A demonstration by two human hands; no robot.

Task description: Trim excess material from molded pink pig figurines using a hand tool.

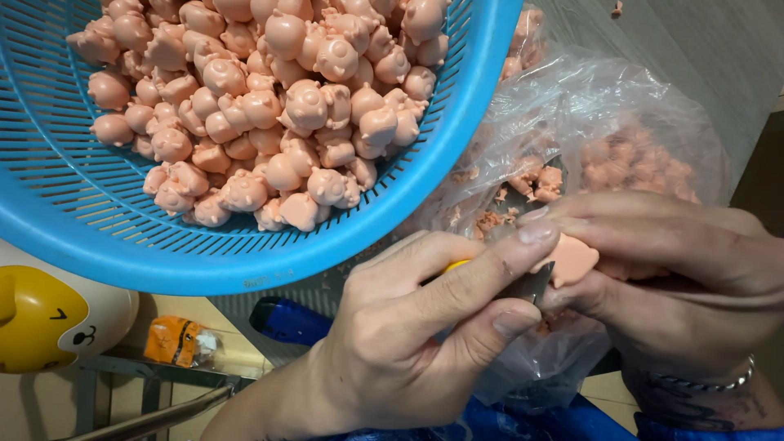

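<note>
- Far to the left I see a round toy (41, 314), yellow and white with a small drawn face, tucked partly under the basket.
- Next to it a little orange packet (178, 340) lies on the floor, beside a grey metal frame (155, 384).
- Above those, a blue plastic basket (73, 212) with slotted walls fills the upper left; it is heaped with small pink figures (269, 114), all much alike.
- Lower down, towards the middle, my left hand (408, 343) is curled closed around a small knife (531, 284) with a yellow handle; the thumb lies stretched along the top and its tip touches the piece being held.
- The blade shows only as a short grey strip between the two hands, and its edge sits against the pink figure.
- That pink figure (572, 260) is pinched between the fingers and thumb of my right hand (678, 278), just right of centre, over the bag.
- Behind both hands a clear plastic bag (621, 106) lies open, with pink scraps (498, 219) and more figures showing through it.
- On the right wrist I can see a metal bracelet (719, 382).
</note>
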